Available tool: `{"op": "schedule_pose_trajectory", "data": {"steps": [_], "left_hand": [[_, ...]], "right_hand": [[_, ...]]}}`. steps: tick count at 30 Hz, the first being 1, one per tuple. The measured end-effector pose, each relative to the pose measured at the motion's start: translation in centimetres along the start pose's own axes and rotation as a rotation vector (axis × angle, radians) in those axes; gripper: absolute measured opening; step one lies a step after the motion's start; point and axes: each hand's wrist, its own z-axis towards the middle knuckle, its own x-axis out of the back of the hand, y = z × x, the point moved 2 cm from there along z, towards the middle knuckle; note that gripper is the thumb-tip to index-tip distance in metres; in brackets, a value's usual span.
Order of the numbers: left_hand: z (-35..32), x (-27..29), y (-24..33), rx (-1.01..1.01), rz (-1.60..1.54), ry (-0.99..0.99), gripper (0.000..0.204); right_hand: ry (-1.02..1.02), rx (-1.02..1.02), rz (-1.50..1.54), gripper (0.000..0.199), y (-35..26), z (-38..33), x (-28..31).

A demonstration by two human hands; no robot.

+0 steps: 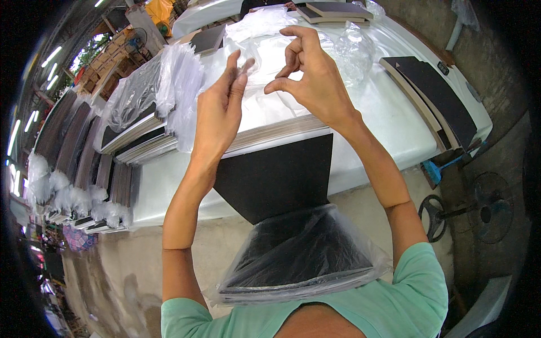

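The fingers [239, 70] of the left hand [217, 115] are pinching closed on the thin edge of a clear plastic bag [265, 84], thumb against fingertips. Just beside them, the right hand [315, 79] is curling its fingers into a loose pinch on the same film, slightly higher and to the right. The bag is hanging between the two hands, raised above the white bench [389, 118], its length running away from the person toward a heap of more crumpled clear plastic [349, 48]. Both hands are about equally near it.

Below the wrists, a stack of flat dark boards [276, 174] is jutting off the near bench edge toward the person's chest, its near end already wrapped in a plastic sleeve [304, 253], its far end bare. The bag is lying directly above and beyond that bare end.

To the left, wrapped board stacks [141, 124] are lining the bench; to the right, loose dark boards [434, 96] are leaning. A floor fan [479, 211] is standing at the right.
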Motion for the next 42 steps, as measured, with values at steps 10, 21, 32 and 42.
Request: {"op": "schedule_pose_trajectory", "data": {"steps": [10,21,32,42], "left_hand": [[-0.1,1.1,-0.3,-0.104,0.166,0.096,0.042],[3.6,5.7,3.5,-0.701,0.687,0.101,0.065],[8.6,1.2,-0.9,0.035,-0.237,-0.675,0.036],[15.9,14.3,-10.7,-0.267,0.730,0.028,0.048]], "right_hand": [[-0.060,-0.017,0.108,0.062,-0.1,-0.2,-0.3],[-0.014,0.202,0.015,0.052,0.3,1.4,1.2],[-0.064,0.504,-0.446,0.041,-5.9,-1.1,0.0],[-0.402,0.634,-0.365,0.013,-5.4,-6.0,-4.4]]}}
